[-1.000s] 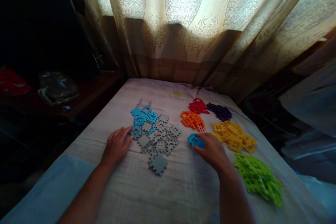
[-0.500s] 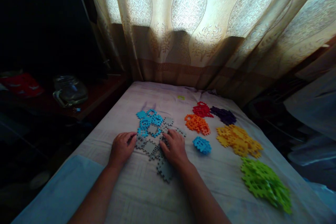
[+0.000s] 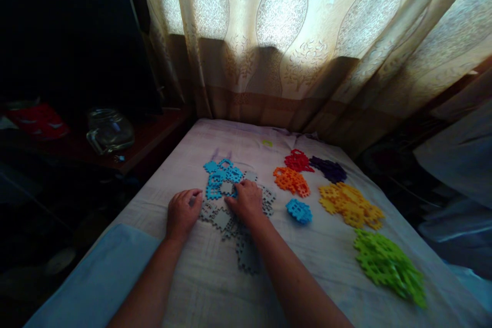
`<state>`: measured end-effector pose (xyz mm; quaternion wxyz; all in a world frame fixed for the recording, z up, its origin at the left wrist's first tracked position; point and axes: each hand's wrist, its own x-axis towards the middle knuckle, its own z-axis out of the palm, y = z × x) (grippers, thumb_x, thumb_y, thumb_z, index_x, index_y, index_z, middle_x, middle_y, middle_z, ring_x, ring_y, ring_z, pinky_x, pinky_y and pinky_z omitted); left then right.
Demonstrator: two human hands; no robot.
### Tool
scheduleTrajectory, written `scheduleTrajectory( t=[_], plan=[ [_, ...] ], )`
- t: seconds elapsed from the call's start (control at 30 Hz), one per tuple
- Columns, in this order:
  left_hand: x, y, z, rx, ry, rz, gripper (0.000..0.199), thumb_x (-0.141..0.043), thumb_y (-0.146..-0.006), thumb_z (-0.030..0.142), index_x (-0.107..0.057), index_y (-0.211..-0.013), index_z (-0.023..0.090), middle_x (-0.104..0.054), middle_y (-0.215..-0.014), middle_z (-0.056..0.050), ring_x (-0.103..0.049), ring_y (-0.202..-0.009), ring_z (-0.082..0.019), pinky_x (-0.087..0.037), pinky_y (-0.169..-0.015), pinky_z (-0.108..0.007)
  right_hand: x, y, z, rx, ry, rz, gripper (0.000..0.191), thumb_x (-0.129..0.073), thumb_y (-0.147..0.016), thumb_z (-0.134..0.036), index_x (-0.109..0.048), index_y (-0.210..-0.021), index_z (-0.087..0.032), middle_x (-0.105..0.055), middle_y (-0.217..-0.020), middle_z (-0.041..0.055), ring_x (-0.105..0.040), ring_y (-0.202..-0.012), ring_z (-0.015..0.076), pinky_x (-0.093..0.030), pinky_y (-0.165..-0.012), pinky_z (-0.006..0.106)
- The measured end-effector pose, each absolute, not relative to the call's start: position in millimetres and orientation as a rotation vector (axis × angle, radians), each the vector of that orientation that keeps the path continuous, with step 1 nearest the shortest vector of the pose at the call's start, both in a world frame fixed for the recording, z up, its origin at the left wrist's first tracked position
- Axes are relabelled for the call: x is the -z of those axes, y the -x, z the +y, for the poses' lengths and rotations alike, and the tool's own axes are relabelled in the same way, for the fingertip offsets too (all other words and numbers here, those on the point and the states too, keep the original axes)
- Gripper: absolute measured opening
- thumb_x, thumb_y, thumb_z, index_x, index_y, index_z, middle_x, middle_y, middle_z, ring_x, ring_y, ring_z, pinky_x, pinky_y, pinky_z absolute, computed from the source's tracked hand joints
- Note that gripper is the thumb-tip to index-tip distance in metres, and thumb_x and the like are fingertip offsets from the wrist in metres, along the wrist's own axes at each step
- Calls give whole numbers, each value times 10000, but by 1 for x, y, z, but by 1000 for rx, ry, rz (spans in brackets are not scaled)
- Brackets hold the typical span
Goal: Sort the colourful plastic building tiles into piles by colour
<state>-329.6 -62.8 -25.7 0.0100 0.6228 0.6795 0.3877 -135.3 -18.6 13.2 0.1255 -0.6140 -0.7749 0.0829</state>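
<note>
Grey notched pieces (image 3: 221,219) lie spread between and under my hands. My left hand (image 3: 182,213) rests at their left edge, fingers curled with the fingertips near the thumb; whether something small is between them is hidden. My right hand (image 3: 248,200) reaches over the grey pieces, its thumb and fingertips at a grey piece (image 3: 227,188) that lies against the blue pieces (image 3: 216,179). More grey pieces (image 3: 268,201) show just right of this hand, and others (image 3: 247,256) lie below its wrist.
On the sheet (image 3: 215,287), to the right, are piles in blue (image 3: 299,211), orange (image 3: 291,181), red (image 3: 298,160), dark purple (image 3: 328,169), yellow (image 3: 351,205) and green (image 3: 389,265). A glass jar (image 3: 110,130) stands on the left furniture. A curtain hangs behind.
My right hand has moved forward and left, from the middle grey pieces to the one beside the blue pieces. My left hand has barely moved. The view has shifted slightly.
</note>
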Motion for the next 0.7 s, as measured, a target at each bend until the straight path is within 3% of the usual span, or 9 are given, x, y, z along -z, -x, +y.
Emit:
scheduleTrajectory(
  t=[0.23, 0.43, 0.7],
  plan=[
    [27, 330, -62, -1226, -1923, 2108, 279, -466, -846, 370, -702, -872, 223, -744, -898, -61, -658, -878, -234, -491, -873, -377, -30, 135, -9, -211, 1706, -2495, 257, -584, -879, -388, -702, -993, -191, -706, -1021, 137, -625, -993, 266, -432, -881, 377],
    [27, 332, -62, -1217, -1905, 2099, 292, -465, -838, 370, -708, -888, 217, -744, -896, -64, -660, -869, -234, -496, -865, -378, -35, 119, -13, -266, 1784, -2250, 401, -513, -911, -275, -554, -1307, -220, -744, -963, 86, -692, -899, 226, -477, -795, 312],
    [25, 333, -63, -1189, -1914, 2090, 312, -454, -828, 377, -710, -898, 213, -745, -914, -73, -666, -879, -240, -501, -868, -382, -27, 48, -48, -213, 1596, -1711, 287, -494, -874, -308, -714, -1030, -211, -756, -964, 69, -701, -833, 184, -511, -809, 285]
  ],
)
